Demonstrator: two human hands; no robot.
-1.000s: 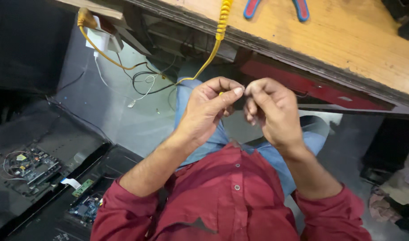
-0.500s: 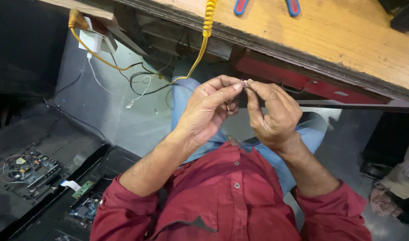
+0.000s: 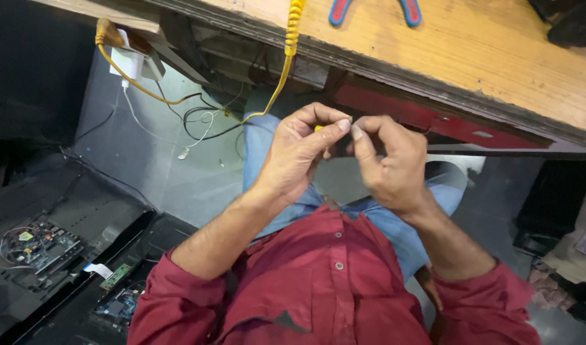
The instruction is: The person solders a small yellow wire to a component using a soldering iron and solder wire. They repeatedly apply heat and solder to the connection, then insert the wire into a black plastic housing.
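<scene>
i see a dark red buttoned cloth shirt (image 3: 331,281) filling the lower middle, with faded blue denim jeans (image 3: 267,153) above it. a bright yellow coiled cord (image 3: 293,25) hangs at the top centre over a pale orange-brown wooden bench top (image 3: 485,51). blue plastic tool handles (image 3: 373,9) sit at the top edge. green circuit boards (image 3: 34,243) lie lower left.
</scene>
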